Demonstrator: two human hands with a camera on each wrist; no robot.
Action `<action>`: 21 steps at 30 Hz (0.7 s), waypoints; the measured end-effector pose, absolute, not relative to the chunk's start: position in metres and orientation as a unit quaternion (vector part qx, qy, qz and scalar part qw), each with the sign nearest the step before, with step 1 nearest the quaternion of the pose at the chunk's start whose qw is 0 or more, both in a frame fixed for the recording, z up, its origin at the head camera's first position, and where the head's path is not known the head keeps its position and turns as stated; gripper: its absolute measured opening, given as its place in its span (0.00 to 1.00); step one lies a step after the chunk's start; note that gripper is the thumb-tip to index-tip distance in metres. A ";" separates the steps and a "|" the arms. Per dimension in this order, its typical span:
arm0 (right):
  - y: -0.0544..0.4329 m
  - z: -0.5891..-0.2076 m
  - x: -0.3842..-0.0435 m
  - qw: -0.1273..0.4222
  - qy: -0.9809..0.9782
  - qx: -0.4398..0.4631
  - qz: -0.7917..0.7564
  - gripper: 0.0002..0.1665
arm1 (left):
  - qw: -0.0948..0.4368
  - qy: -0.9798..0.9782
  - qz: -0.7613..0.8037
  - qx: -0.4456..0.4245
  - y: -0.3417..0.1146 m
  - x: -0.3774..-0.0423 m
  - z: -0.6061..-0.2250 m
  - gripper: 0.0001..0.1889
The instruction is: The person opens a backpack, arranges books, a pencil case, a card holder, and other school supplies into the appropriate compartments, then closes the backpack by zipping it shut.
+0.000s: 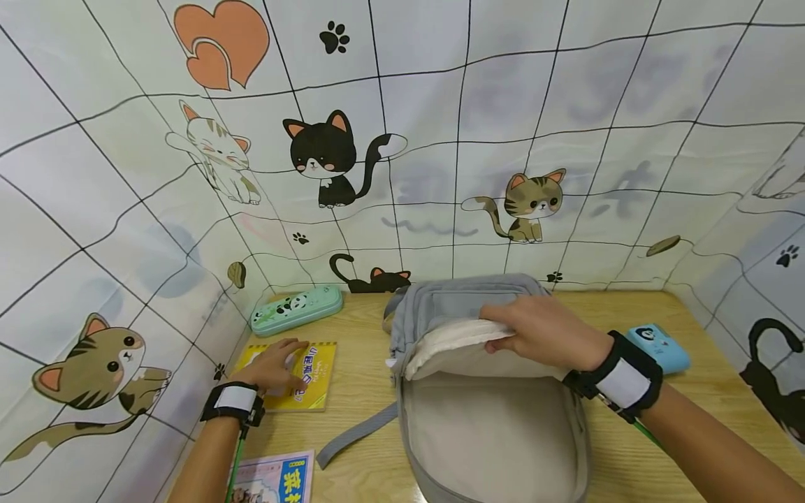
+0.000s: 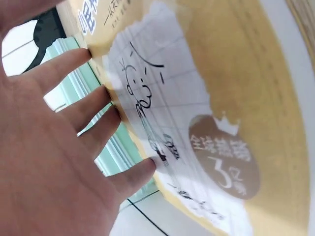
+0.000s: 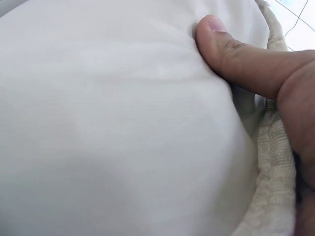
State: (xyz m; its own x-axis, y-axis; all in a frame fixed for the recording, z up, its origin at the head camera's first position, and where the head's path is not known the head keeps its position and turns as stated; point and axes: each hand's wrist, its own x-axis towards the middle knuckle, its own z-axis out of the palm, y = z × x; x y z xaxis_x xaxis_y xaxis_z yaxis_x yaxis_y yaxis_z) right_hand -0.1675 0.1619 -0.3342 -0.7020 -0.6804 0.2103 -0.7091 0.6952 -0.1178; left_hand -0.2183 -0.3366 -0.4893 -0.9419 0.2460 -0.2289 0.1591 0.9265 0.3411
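Observation:
A grey backpack (image 1: pixel 493 433) lies with its main compartment unzipped, its pale lining showing. My right hand (image 1: pixel 553 332) pinches the edge of the raised backpack flap (image 1: pixel 453 349). In the right wrist view, the thumb (image 3: pixel 236 56) presses on the white lining while the other fingers are hidden behind the flap's seam. At the left, my left hand (image 1: pixel 273 367) rests over a yellow book (image 1: pixel 321 377) with Chinese lettering. Its spread fingertips (image 2: pixel 106 98) touch the book's cover in the left wrist view.
Behind the yellow book is a mint-green pencil case (image 1: pixel 295 311) with panda pictures. A pink and blue book (image 1: pixel 277 478) lies at the near left, close to a grey strap (image 1: pixel 358 433). Right of the backpack sits a small blue case (image 1: pixel 660 346). Cat-printed fabric (image 1: pixel 428 195) hangs around the table.

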 end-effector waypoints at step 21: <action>0.158 -0.334 -0.167 0.055 -0.913 0.389 0.112 0.14 | 0.212 0.905 0.310 0.202 -0.312 -0.201 -0.441 0.13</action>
State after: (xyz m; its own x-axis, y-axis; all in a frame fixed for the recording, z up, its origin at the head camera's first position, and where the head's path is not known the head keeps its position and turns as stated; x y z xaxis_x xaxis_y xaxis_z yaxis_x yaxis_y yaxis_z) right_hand -0.1668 0.1577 -0.3341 -0.6912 -0.6978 0.1876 -0.7225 0.6724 -0.1610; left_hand -0.2008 -0.3121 -0.4414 -0.8288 0.4967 -0.2576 0.2346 0.7265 0.6459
